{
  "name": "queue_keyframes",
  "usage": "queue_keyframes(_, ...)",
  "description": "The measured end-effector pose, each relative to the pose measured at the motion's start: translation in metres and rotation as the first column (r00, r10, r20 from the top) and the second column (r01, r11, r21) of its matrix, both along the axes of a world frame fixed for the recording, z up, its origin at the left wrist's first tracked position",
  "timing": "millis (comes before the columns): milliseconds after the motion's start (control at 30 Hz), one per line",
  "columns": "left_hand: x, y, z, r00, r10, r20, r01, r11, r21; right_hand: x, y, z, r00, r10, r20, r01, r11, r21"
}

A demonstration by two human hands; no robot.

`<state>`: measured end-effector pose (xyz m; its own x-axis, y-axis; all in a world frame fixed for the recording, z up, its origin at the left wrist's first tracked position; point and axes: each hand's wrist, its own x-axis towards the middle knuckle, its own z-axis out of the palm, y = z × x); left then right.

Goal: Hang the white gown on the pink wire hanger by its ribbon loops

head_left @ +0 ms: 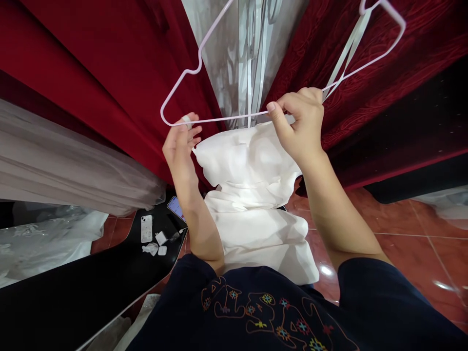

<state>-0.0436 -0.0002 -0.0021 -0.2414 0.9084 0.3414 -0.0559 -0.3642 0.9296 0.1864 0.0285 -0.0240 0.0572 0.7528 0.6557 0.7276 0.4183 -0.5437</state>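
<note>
A pale pink clothes hanger (pixel 228 118) spans the upper middle of the view. My right hand (pixel 302 122) is closed around its lower bar, thumb laid along the near side. At the hanger's left corner is my left hand (pixel 181 144), its fingers apart and slightly curled beside the bar. A small white band (pixel 187 121) shows at those fingers; I cannot tell whether it is a strap or a wrap. Below the bar a white garment (pixel 248 161) drapes in folds toward my lap, its upper left corner close to my left fingers. White ribbon straps (pixel 345 56) loop over the hanger's right part.
Red gowns (pixel 120 58) hang on the left, and a patterned red gown (pixel 409 63) on the right. A black surface (pixel 109 273) at lower left bears a phone (pixel 146 229), a charger (pixel 161 238) and another phone (pixel 176 208). Red tiles (pixel 398 229) cover the floor.
</note>
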Motion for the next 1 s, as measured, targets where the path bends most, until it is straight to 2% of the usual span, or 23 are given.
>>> queue_keyframes(67,0.011,0.001,0.0,0.991,-0.104,0.089,0.104,0.995,0.008,-0.002,0.0,-0.002,1.0,-0.004,-0.01,0.004,1.0,0.02)
queue_keyframes(133,0.021,0.002,-0.001,0.974,-0.155,0.164,0.151,0.988,0.033,-0.005,-0.001,-0.003,1.0,-0.002,-0.01,0.003,0.999,0.047)
queue_keyframes(267,0.033,0.004,-0.003,0.972,-0.138,0.188,0.121,0.987,0.103,-0.007,-0.006,-0.002,1.0,0.008,0.028,-0.011,0.993,0.114)
queue_keyframes(367,0.034,0.005,0.0,0.981,-0.098,0.166,0.07,0.984,0.167,0.003,-0.007,0.002,0.998,0.035,-0.049,-0.024,0.975,0.219)
queue_keyframes(433,0.032,0.007,0.004,0.985,-0.055,0.164,0.023,0.982,0.19,0.02,-0.005,0.004,0.988,0.014,-0.155,0.039,0.943,0.332)
queue_keyframes(533,0.03,0.01,0.008,0.98,-0.02,0.197,-0.02,0.979,0.202,0.057,0.003,0.002,0.942,-0.09,-0.323,0.237,0.859,0.453)
queue_keyframes(567,0.031,0.011,0.008,0.978,-0.027,0.209,-0.015,0.98,0.2,0.069,0.006,0.0,0.913,-0.119,-0.391,0.292,0.859,0.42)
queue_keyframes(600,0.032,0.012,0.007,0.976,-0.031,0.217,-0.012,0.981,0.194,0.078,0.009,-0.002,0.885,-0.132,-0.446,0.308,0.884,0.352)
queue_keyframes(667,0.035,0.012,0.005,0.975,-0.024,0.22,-0.016,0.983,0.181,0.087,0.015,-0.005,0.857,-0.108,-0.505,0.247,0.945,0.217)
queue_keyframes(733,0.039,0.011,0.003,0.976,-0.004,0.219,-0.037,0.982,0.185,0.084,0.018,-0.006,0.862,-0.034,-0.505,0.135,0.977,0.165)
queue_keyframes(867,0.04,0.01,0.002,0.972,-0.024,0.232,-0.033,0.971,0.236,0.063,0.02,0.003,0.853,0.136,-0.504,-0.023,0.974,0.224)
queue_keyframes(1000,0.036,0.009,0.005,0.98,-0.026,0.198,-0.021,0.972,0.233,0.054,0.017,0.014,0.825,0.16,-0.542,-0.013,0.964,0.265)
